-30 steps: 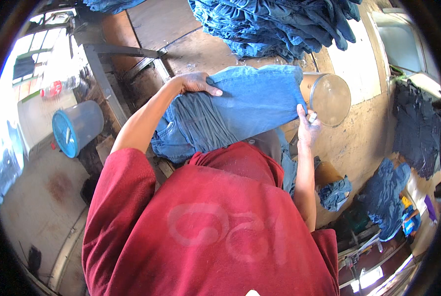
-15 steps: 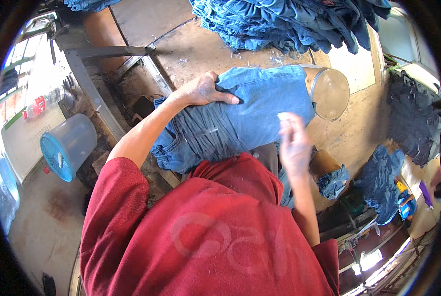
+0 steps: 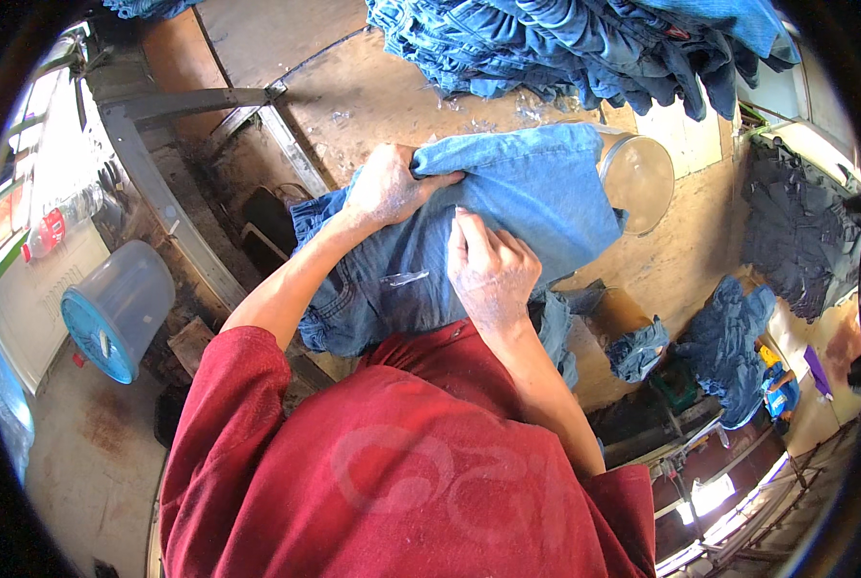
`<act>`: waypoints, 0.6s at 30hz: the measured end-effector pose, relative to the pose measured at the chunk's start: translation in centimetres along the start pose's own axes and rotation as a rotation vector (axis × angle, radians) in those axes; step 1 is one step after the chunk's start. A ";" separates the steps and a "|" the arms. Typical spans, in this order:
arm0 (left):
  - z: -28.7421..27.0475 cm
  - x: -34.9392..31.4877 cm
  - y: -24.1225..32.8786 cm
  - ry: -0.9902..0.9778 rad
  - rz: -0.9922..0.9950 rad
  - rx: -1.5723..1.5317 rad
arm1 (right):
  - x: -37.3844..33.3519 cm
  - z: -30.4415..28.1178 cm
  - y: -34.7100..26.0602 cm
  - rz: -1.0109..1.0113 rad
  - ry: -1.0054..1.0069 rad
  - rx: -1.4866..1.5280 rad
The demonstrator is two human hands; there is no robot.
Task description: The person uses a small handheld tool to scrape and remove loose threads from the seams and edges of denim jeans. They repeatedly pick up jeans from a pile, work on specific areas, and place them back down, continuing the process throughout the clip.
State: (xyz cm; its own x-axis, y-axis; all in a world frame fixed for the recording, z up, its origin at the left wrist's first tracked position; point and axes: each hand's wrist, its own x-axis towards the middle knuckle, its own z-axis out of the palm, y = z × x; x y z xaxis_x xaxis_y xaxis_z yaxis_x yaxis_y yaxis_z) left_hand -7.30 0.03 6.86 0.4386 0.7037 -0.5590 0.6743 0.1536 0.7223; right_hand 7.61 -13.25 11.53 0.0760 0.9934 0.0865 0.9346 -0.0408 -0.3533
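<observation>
Seeing a big denim heap [image 3: 565,53] crowding the brown floor's [image 3: 686,246] far edge, a tan drum [image 3: 639,183] just past the garment's right end, plus a blue-lidded clear bucket [image 3: 141,289] off left beyond a metal frame [image 3: 165,207]. Got open floor between drum and dark cloth pile [image 3: 796,226]. Holding the blue denim garment [image 3: 546,183] in front of the red shirt [image 3: 430,462]: pinching its upper fold with left hand [image 3: 392,188], bunching right hand [image 3: 498,275] fingers narrow against it, can't tell if gripping anything.
</observation>
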 end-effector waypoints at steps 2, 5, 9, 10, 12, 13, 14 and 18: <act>0.3 0.0 0.0 0.033 0.001 -0.005 | 0.1 -0.1 -0.2 0.002 -0.016 -0.001; 0.9 0.3 -0.5 0.104 0.059 -0.035 | -1.3 -0.8 -0.1 0.000 -0.049 -0.013; 1.4 0.3 -1.1 0.116 0.101 -0.073 | -4.9 -1.7 0.7 -0.010 -0.061 0.007; 1.5 0.3 -1.2 0.120 0.109 -0.083 | -5.8 -1.8 1.0 -0.014 -0.069 0.018; 1.4 0.3 -1.3 0.109 0.066 -0.043 | -7.3 -2.0 1.4 -0.023 -0.085 0.041; 1.4 0.2 -1.2 0.126 0.084 -0.038 | -7.8 -2.3 1.6 -0.022 -0.097 0.047; 1.4 0.2 -1.2 0.111 0.060 -0.028 | -8.3 -2.5 1.6 -0.030 -0.073 0.052; 1.3 0.3 -0.9 0.149 0.086 -0.013 | -8.1 -2.8 1.4 0.029 -0.043 0.137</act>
State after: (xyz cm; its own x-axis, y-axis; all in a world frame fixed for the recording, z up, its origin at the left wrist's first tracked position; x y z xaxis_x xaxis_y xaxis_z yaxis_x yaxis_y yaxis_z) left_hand -6.98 -0.79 5.47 0.4003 0.8097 -0.4290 0.6301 0.0967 0.7705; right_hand 9.28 -21.68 12.93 0.0849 0.9958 0.0356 0.8758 -0.0575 -0.4793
